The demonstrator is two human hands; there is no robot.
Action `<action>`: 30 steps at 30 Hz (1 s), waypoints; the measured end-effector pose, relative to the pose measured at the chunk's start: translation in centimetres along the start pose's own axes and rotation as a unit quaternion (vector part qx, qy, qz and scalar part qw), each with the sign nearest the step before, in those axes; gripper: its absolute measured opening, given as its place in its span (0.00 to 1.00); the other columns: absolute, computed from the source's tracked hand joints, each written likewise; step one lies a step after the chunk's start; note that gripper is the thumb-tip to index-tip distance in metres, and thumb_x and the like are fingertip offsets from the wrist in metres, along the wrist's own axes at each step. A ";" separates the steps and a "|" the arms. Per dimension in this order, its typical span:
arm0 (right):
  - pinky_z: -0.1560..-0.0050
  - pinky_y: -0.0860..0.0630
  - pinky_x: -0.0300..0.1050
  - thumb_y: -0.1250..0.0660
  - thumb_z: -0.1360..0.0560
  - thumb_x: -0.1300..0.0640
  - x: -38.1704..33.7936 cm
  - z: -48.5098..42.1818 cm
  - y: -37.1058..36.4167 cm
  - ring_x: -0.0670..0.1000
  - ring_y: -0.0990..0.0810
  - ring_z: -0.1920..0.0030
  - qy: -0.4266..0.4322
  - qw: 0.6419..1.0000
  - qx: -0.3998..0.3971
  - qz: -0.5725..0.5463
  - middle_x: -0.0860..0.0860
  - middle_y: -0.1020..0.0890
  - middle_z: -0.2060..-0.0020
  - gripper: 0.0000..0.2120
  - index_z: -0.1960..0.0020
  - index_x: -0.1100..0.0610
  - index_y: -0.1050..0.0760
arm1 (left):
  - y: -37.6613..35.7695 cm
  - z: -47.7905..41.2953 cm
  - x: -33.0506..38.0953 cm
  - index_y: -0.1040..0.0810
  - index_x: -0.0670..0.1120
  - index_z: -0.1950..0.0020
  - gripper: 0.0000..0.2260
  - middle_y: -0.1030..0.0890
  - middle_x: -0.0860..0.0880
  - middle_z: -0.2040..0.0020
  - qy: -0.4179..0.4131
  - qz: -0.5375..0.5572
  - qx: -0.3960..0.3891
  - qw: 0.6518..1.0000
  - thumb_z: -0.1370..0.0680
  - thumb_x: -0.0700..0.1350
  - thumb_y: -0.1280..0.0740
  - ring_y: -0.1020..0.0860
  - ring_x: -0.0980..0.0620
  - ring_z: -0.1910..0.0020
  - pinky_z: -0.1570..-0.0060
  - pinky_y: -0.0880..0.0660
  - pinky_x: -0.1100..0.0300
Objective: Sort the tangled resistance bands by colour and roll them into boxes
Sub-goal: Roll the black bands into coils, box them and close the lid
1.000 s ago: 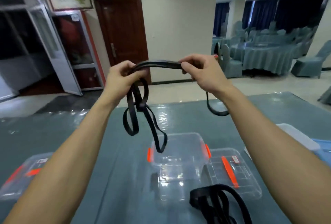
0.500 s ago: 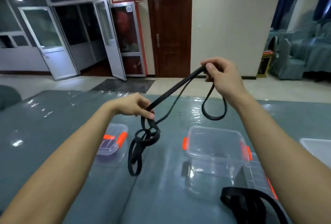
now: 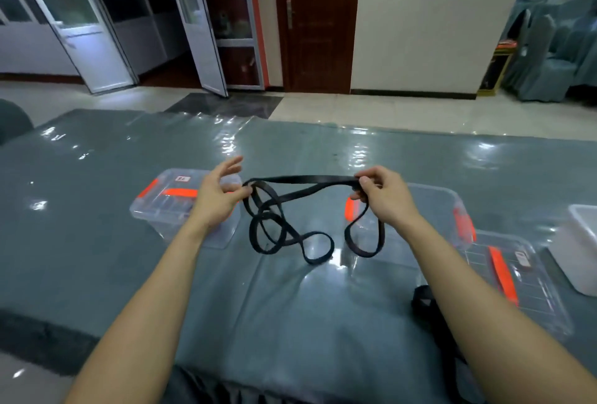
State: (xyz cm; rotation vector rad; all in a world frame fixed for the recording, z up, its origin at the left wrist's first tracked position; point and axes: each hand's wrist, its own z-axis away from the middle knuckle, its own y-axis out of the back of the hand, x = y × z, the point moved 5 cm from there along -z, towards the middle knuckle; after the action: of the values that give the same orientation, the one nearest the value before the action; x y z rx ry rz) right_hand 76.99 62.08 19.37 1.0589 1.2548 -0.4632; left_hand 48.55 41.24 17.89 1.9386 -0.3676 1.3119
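Between pinching fingers (image 3: 364,182), tangled black band (image 3: 303,179)

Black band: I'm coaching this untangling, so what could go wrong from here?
Pulling the left hand and right hand apart could tighten the twisted loops in the black band. The left hand seems to pinch it only lightly, so it might slip. The hanging loop could snag the orange latch of the open box.

Black band (image 3: 307,178); second black bundle (image 3: 423,302) at lower right. Clear boxes (image 3: 168,210) with orange latches (image 3: 182,192); grid-patterned clear lid (image 3: 536,294); white tub (image 3: 581,242); grey-teal tablecloth (image 3: 97,210) under glossy film. Dark brown door (image 3: 316,32) in cream wall (image 3: 420,32); pale floor (image 3: 387,113).
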 end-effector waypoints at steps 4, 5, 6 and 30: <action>0.42 0.18 0.52 0.37 0.13 0.61 2.5 1.2 -2.4 0.53 0.13 0.51 -0.014 0.997 -0.001 0.070 0.56 0.13 0.49 0.08 0.41 0.58 0.19 | 0.4 0.4 -1.5 0.15 0.42 0.41 0.06 0.14 0.42 0.41 -0.050 -0.129 0.022 0.990 0.18 0.37 0.25 0.14 0.47 0.53 0.41 0.17 0.44; 0.41 0.18 0.54 0.36 0.14 0.61 2.5 1.4 -2.9 0.55 0.14 0.48 -0.008 0.997 -0.003 0.072 0.55 0.12 0.49 0.07 0.42 0.57 0.19 | 0.4 0.6 -1.7 0.19 0.42 0.42 0.04 0.13 0.42 0.44 -0.025 -0.081 0.022 0.996 0.16 0.38 0.28 0.13 0.46 0.49 0.40 0.17 0.42; 0.40 0.18 0.55 0.36 0.14 0.61 2.4 1.5 -3.4 0.56 0.14 0.47 0.000 0.997 -0.003 0.074 0.54 0.12 0.51 0.07 0.42 0.57 0.19 | 0.4 0.6 -1.7 0.23 0.43 0.42 0.03 0.12 0.41 0.47 -0.003 -0.029 0.019 0.999 0.14 0.40 0.31 0.12 0.45 0.48 0.41 0.16 0.41; 0.51 0.14 0.44 0.39 0.15 0.67 1.0 1.9 -11.5 0.52 0.12 0.62 -0.038 0.980 -0.131 -0.145 0.52 0.23 0.68 0.12 0.51 0.64 0.18 | -3.5 -0.8 6.5 0.24 0.49 0.29 0.20 0.10 0.47 0.45 -0.082 -0.032 -0.223 0.971 0.19 0.40 0.23 0.12 0.47 0.42 0.34 0.18 0.49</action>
State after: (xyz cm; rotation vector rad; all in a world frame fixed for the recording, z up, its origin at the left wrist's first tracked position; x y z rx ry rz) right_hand 69.23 55.19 13.91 0.6333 1.3649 -0.5379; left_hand 52.95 45.25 22.33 1.6616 -0.6206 0.9312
